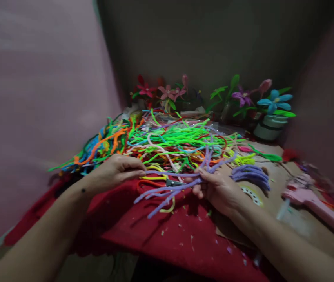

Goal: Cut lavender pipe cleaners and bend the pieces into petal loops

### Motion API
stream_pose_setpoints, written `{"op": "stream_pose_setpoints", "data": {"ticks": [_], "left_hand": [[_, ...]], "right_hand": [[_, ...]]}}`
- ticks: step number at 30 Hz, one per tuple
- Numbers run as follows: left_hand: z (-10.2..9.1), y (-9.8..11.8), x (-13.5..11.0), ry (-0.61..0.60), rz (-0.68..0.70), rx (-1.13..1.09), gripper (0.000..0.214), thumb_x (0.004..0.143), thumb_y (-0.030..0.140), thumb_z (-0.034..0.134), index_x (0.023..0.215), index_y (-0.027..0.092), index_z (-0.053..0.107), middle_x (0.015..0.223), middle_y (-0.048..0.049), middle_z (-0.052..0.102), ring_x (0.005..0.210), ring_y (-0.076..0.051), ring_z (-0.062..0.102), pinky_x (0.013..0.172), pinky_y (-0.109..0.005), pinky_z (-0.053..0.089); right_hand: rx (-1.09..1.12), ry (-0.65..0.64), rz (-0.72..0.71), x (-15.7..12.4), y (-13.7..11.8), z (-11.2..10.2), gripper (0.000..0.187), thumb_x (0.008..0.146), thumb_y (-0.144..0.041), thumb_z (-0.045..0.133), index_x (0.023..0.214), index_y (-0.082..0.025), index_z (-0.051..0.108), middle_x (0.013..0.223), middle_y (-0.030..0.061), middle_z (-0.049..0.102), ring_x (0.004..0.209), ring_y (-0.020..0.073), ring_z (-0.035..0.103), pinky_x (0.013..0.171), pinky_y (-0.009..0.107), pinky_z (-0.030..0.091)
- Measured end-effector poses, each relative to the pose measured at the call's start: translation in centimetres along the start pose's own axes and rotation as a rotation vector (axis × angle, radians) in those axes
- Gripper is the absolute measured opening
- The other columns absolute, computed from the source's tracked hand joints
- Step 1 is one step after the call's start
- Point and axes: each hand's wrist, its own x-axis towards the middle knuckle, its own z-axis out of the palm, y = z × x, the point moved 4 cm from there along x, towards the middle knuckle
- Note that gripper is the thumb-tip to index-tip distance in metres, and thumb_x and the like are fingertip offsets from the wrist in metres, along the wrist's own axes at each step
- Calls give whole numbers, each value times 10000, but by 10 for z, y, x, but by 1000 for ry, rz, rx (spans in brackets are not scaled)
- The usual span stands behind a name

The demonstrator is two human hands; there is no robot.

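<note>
Forearms [49,227] rise from the lower corners, cut off by the frame; the strip between them at the bottom is too dark to read. Beyond them, the red-draped desk [143,231] carries tiny scraps [179,225]. On the right, a pink tool [311,197] runs out of frame, its near end lost, on cardboard [275,180].

Over the cloth, the left hand [122,170] pinches the end of one strand of the purple stems [169,189]; the right hand [214,186] grips their middle between thumb and fingers, its lower fingers partly hidden. A grey piece [174,183], mostly covered by the stems, cannot be identified. The right wrist hides part of a white ring [252,195]; a shorter purple bundle [251,176] lies just past it.

Farther off, tangled green stems [169,137] overlap others. Behind stand a white jar [270,128] and blurred flowers [275,102], against a dim wall [214,39].
</note>
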Motion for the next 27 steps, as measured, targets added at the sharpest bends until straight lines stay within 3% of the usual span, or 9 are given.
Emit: {"op": "stream_pose_setpoints", "data": {"ticks": [10,16,22,27], "left_hand": [[11,6,-13,-1,51,44,217,868,190,436,860,117,641,769,-41,647,705,-99,564,672,-171,407],[16,-1,-16,-39,19,25,199,854,198,475,860,121,658,785,-42,665,722,-101,581,688,-160,401],[38,-1,-28,-192,0,-119,205,855,216,473,893,143,661,765,-22,660,687,-92,574,647,-146,394],[38,-2,-38,-274,-48,-211,270,881,309,428,871,133,631,677,-9,608,616,-88,538,598,-151,383]], "right_hand": [[2,62,-10,-5,2,0,219,636,-265,748,734,-164,580,653,66,692,430,117,568,395,188,414],[-57,-80,-78,-16,0,13,198,696,-315,707,767,-168,595,685,69,696,489,125,597,479,208,441],[-60,-275,71,-21,5,15,135,771,-301,634,804,-180,585,680,68,697,489,138,614,484,216,423],[-59,-306,123,-20,7,15,108,779,-255,619,804,-167,562,691,76,701,487,133,616,499,218,432]]}}
